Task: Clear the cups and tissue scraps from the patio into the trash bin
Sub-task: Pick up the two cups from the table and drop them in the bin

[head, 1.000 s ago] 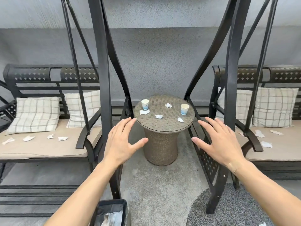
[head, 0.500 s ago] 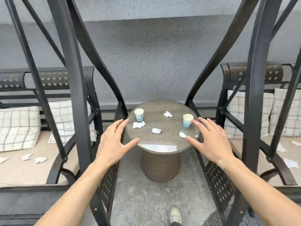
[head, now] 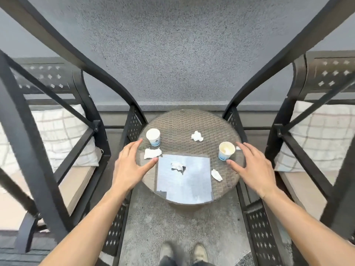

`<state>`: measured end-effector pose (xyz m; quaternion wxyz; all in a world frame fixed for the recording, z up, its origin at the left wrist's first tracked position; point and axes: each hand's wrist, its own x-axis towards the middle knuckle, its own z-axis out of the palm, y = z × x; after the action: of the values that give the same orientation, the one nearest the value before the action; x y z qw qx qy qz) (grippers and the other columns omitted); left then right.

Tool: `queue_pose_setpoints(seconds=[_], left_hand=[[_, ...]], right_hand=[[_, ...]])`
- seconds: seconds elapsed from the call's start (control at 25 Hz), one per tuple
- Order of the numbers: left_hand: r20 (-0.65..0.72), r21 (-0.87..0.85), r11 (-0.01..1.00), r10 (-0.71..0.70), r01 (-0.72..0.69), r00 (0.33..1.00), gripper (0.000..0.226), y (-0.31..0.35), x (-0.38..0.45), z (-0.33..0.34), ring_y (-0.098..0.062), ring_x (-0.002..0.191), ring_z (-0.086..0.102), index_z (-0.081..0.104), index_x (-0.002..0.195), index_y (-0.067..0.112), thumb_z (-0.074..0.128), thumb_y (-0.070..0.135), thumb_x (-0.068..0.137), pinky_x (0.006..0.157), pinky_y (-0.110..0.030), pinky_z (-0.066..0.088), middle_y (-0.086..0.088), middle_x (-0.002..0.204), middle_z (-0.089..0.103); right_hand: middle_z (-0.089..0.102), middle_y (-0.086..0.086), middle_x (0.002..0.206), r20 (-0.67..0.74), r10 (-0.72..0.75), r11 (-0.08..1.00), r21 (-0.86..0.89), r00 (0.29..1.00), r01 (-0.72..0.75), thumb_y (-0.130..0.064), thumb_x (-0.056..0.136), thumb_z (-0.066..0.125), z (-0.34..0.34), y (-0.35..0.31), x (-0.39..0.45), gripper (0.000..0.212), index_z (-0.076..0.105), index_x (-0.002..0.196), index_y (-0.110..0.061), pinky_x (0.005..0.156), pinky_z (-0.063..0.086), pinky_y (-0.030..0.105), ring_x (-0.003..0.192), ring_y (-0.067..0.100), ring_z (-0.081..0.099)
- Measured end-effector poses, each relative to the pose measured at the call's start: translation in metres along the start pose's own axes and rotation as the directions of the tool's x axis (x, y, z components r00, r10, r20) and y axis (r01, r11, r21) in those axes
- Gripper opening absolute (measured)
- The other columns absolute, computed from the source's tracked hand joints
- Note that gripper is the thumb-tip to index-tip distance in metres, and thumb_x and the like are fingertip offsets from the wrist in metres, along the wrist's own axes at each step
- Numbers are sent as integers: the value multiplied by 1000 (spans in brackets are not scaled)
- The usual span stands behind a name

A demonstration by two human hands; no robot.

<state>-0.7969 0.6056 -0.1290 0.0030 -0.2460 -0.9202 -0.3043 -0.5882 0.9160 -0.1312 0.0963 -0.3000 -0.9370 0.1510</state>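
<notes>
- Cups flank a round wicker table between two patio swings.
- Left hand hovers spread, empty, beside the upright left cup and a flat tissue scrap.
- Crumpled scraps lie mid-table, light enough to blow away.
- Right hand, fingers relaxed, nears the right cup, mouth upward, axis vertical; a clumsy nudge could topple it.

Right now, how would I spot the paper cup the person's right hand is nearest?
Find the round wicker table between the two black metal seats. On its right edge, by the right hand, stands the right cup. Unlike the left cup, it tilts toward the camera and shows a cream inside.
</notes>
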Motion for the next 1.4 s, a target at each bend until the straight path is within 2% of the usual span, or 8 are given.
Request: queue_pose_setpoints(seconds=[0.2, 0.32, 0.52, 0.64, 0.76, 1.0, 1.16, 1.4], left_hand=[[-16, -128, 989, -81, 78, 997, 80, -30, 52, 41, -7, 130, 36, 33, 140, 41, 57, 77, 73, 106, -36, 33, 10, 138, 42], [49, -144, 979, -141, 146, 989, 82, -53, 81, 69, -10, 132, 35, 31, 141, 41, 60, 75, 73, 105, -33, 31, 8, 141, 40], [135, -58, 967, -240, 250, 961, 91, -87, 135, 121, -23, 135, 32, 27, 143, 37, 70, 67, 68, 106, -40, 31, -3, 145, 37], [151, 59, 941, -339, 334, 928, 103, -105, 166, 146, -28, 137, 26, 22, 147, 31, 76, 61, 66, 107, -48, 30, -7, 148, 33], [210, 147, 931, -359, 334, 909, 108, -121, 192, 164, -30, 137, 24, 17, 148, 30, 78, 60, 65, 106, -52, 30, -8, 149, 29], [223, 117, 941, -337, 318, 915, 97, -131, 217, 184, -28, 133, 30, 27, 146, 28, 74, 59, 67, 104, -51, 33, -5, 142, 36], [215, 107, 953, -299, 282, 930, 78, -134, 220, 189, -29, 124, 41, 41, 132, 27, 75, 52, 67, 96, -52, 42, -6, 131, 44], [183, 20, 953, -301, 303, 936, 81, -128, 212, 184, -26, 127, 39, 40, 136, 28, 77, 46, 66, 102, -48, 40, -4, 135, 42]], right_hand=[[40, -4, 148, 33, 111, 994, 19, 993, -112, -60, 85, 55, 42, -1, 34, 67, 36, 143, -31, 101, 41, 50, 133, 23, 40], [39, 0, 148, 44, 207, 977, 44, 977, -209, -56, 85, 59, 68, -2, 50, 69, 34, 144, -31, 99, 41, 51, 130, 29, 42], [25, 0, 155, 123, 323, 944, 32, 938, -329, -56, 84, 60, 113, 5, 87, 80, 20, 150, -32, 101, 38, 54, 135, 31, 34], [17, 6, 157, 180, 451, 886, 24, 874, -462, -56, 80, 65, 135, 16, 115, 91, 13, 151, -31, 102, 36, 55, 134, 39, 33], [12, 9, 158, 244, 537, 828, 33, 808, -560, -56, 76, 70, 154, 25, 131, 101, 7, 151, -31, 102, 35, 55, 133, 43, 32], [25, 7, 153, 239, 523, 844, -8, 818, -537, -54, 80, 66, 176, 37, 140, 93, 14, 152, -25, 100, 38, 50, 133, 35, 36], [29, 8, 147, 222, 542, 829, 22, 811, -559, -53, 81, 64, 184, 36, 142, 89, 17, 151, -22, 98, 41, 50, 131, 35, 38], [35, 2, 140, 161, 528, 833, 94, 834, -545, -53, 77, 66, 177, 29, 148, 86, 24, 147, -26, 92, 46, 47, 121, 34, 48]])
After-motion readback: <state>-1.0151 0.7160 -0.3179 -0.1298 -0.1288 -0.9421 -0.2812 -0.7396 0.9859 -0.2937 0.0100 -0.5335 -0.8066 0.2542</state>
